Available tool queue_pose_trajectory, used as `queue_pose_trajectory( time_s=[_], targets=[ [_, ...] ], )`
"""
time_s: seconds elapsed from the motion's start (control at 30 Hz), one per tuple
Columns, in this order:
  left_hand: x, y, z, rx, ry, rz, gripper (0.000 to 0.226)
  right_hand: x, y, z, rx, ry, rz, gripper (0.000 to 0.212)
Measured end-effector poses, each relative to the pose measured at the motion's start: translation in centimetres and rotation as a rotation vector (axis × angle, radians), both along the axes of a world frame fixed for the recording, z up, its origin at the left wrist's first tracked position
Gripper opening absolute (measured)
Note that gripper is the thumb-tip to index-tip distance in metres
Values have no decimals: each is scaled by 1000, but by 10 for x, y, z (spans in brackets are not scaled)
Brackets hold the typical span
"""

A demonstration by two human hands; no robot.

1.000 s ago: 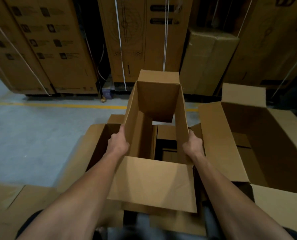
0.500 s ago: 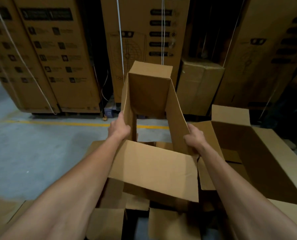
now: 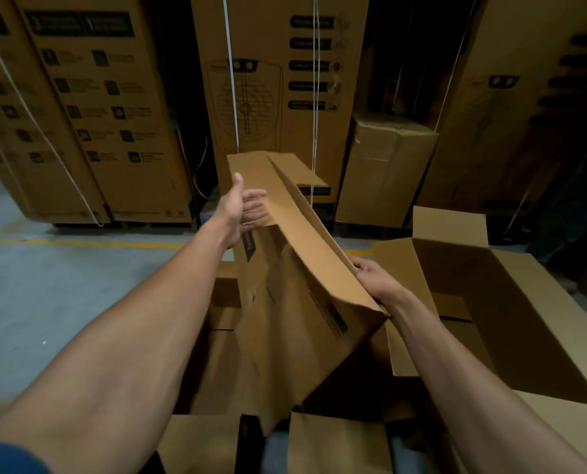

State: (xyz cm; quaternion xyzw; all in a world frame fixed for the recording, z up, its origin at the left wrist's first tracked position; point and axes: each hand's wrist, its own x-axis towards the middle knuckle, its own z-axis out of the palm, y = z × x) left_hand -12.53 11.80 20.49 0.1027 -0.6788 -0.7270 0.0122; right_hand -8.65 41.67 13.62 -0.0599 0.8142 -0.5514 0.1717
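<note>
Left arm: bare, stretched forward and up from lower left, nearly straight.
Left hand [image 3: 242, 208]: thumb up, fingers [image 3: 256, 199] straight, pointing right, tips behind flap of carton [image 3: 285, 319].
Right arm: bare, reaching in from lower right, lower than the left.
Right hand [image 3: 375, 280]: back of hand up, gripping carton edge, fingertips hidden.
Sleeve [image 3: 4, 460]: blue, on left upper arm.

This is a warehouse or goods store. Tall printed cartons [image 3: 114, 114] stand in close rows, bound with white straps [image 3: 232, 80], and one bears a line drawing of a fan-like appliance [image 3: 245, 100]. The grey concrete floor [image 3: 45, 285] carries a yellow painted line [image 3: 80, 241]. Empty packaging crowds the foreground: a half-folded carton [image 3: 295, 302] and an open carton [image 3: 511, 302] beside it.
</note>
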Motion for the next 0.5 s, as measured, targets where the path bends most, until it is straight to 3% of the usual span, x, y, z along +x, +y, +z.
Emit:
queue_pose_trajectory(
  time_s=[0.1, 0.27, 0.5],
  targets=[
    [5, 8, -10, 13, -36, 80, 74, -7, -12, -8, -41, -25, -31, 32],
    [40, 27, -49, 62, -197, 2, 52, -15, -34, -8, -178, -81, -195, 40],
    [105, 24, -84, 128, -305, -191, 57, -21, -51, 27, -383, -80, -374, 36]
  ],
)
